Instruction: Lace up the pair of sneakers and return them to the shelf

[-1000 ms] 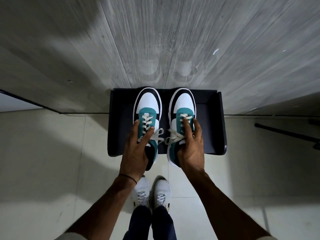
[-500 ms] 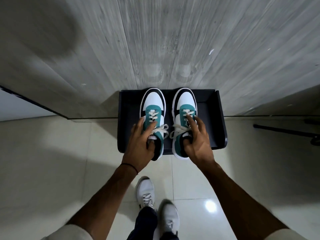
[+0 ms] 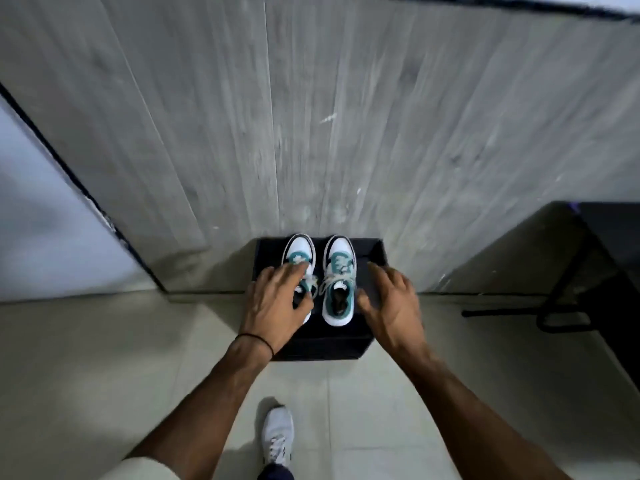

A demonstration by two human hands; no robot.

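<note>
Your left hand, which gripped the left sneaker a moment ago, now hovers spread and slack over it. Both sneakers sit side by side on the black shelf, laces tied. Your right hand has let go of the right sneaker, fingers open, so the task looks complete.

A single head-worn wide-angle view looks steeply down and forward from standing height. The tiled floor fills the near part, the grey wall the far part, and the low black shelf sits at centre, well below the camera.
</note>
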